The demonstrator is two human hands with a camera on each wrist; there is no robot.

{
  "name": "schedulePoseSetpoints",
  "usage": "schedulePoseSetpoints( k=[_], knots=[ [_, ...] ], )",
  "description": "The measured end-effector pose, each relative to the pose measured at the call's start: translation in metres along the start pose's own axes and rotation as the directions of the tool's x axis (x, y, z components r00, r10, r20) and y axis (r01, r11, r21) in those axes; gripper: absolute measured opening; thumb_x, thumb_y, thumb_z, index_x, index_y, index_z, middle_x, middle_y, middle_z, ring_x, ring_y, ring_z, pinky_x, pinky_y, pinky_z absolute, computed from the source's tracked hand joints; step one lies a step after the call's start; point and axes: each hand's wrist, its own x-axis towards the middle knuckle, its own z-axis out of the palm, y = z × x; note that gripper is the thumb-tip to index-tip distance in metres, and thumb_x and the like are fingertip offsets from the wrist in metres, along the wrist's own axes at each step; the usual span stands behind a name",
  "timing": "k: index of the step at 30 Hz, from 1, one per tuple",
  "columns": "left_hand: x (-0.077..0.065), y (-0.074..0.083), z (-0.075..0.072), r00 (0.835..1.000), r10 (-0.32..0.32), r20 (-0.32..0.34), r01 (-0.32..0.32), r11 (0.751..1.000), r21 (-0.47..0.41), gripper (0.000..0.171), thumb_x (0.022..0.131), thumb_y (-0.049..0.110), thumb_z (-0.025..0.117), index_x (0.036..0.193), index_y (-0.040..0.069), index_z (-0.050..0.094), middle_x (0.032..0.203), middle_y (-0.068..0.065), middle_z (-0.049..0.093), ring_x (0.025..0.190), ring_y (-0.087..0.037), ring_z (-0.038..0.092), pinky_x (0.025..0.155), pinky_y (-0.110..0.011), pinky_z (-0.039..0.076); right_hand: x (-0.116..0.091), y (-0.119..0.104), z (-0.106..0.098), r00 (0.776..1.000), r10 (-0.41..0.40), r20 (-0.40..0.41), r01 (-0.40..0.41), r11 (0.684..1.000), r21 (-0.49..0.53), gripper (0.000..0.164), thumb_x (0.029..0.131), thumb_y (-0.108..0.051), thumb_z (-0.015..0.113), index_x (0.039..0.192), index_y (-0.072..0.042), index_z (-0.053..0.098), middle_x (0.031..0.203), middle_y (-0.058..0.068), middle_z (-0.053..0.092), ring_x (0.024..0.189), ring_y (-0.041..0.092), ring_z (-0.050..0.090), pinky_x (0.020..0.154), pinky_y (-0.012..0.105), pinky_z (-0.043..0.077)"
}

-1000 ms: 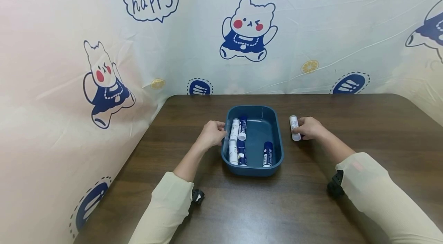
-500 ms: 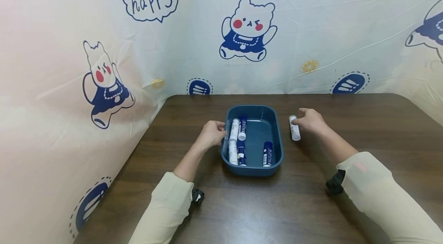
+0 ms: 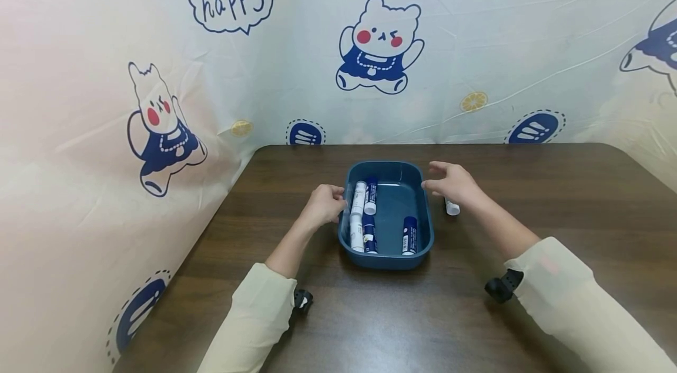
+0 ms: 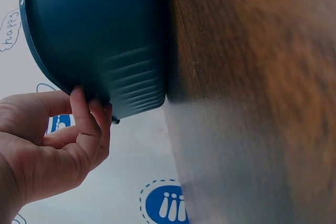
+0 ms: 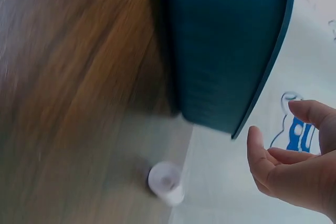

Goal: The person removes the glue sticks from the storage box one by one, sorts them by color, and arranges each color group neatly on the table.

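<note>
My left hand grips the left rim of a deep blue plastic bin, with fingertips bent against its outer wall in the left wrist view. Inside the bin lie several glue sticks: white ones along the left, navy ones beside them, and one navy stick at the front right. My right hand hovers by the bin's right rim, thumb and fingers apart and holding nothing. Partly hidden beneath it, a white glue stick lies on the table; its round end shows in the right wrist view.
The bin stands on a dark wooden table, toward its far side. Behind the table hangs a pale cloth printed with cartoon bears and lettering. A black wrist strap sits at the right sleeve's cuff.
My right hand has let go of the white glue stick, lifted off it and moved left to the bin's right rim. The left hand and the bin have stayed in place.
</note>
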Motion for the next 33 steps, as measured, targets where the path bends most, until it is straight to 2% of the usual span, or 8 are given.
schedulePoseSetpoints(
  k=[12, 18, 27, 33],
  knots=[
    [-0.002, 0.001, -0.001, 1.000, -0.004, 0.005, 0.004, 1.000, 0.001, 0.038, 0.091, 0.008, 0.056, 0.128, -0.001, 0.053, 0.100, -0.013, 0.060, 0.069, -0.019, 0.062, 0.062, -0.028, 0.054, -0.014, -0.020, 0.026, 0.992, -0.034, 0.123, 0.025, 0.997, 0.073, 0.064, 0.090, -0.014, 0.057, 0.142, 0.005, 0.025, 0.139, 0.027, 0.034, 0.107, 0.037, 0.056, 0.087, 0.042, 0.046],
    [-0.004, 0.001, -0.001, 1.000, 0.008, 0.005, -0.008, 1.000, 0.000, 0.038, 0.090, 0.007, 0.056, 0.127, -0.002, 0.052, 0.099, -0.013, 0.060, 0.069, -0.019, 0.062, 0.062, -0.029, 0.054, -0.018, -0.026, 0.035, 0.982, -0.044, 0.183, 0.032, 0.997, 0.067, 0.065, 0.089, -0.010, 0.058, 0.142, 0.006, 0.024, 0.139, 0.029, 0.033, 0.107, 0.036, 0.056, 0.086, 0.039, 0.048],
    [-0.003, 0.002, -0.002, 1.000, -0.012, 0.014, 0.012, 1.000, 0.010, 0.039, 0.091, 0.008, 0.055, 0.129, 0.000, 0.052, 0.102, -0.013, 0.060, 0.071, -0.019, 0.061, 0.063, -0.028, 0.054, -0.022, -0.033, 0.049, 0.965, 0.022, 0.262, -0.048, 0.995, 0.091, 0.065, 0.087, -0.013, 0.060, 0.141, 0.005, 0.028, 0.138, 0.027, 0.035, 0.114, 0.040, 0.049, 0.089, 0.046, 0.046],
    [-0.003, 0.003, -0.001, 1.000, -0.008, 0.016, 0.008, 1.000, 0.008, 0.039, 0.091, 0.007, 0.056, 0.129, 0.000, 0.052, 0.101, -0.013, 0.060, 0.070, -0.019, 0.061, 0.062, -0.027, 0.054, -0.021, -0.034, 0.053, 0.966, 0.049, 0.255, -0.077, 0.992, 0.103, 0.063, 0.087, -0.011, 0.060, 0.140, 0.005, 0.030, 0.137, 0.027, 0.037, 0.117, 0.040, 0.046, 0.091, 0.050, 0.043]
  ],
)
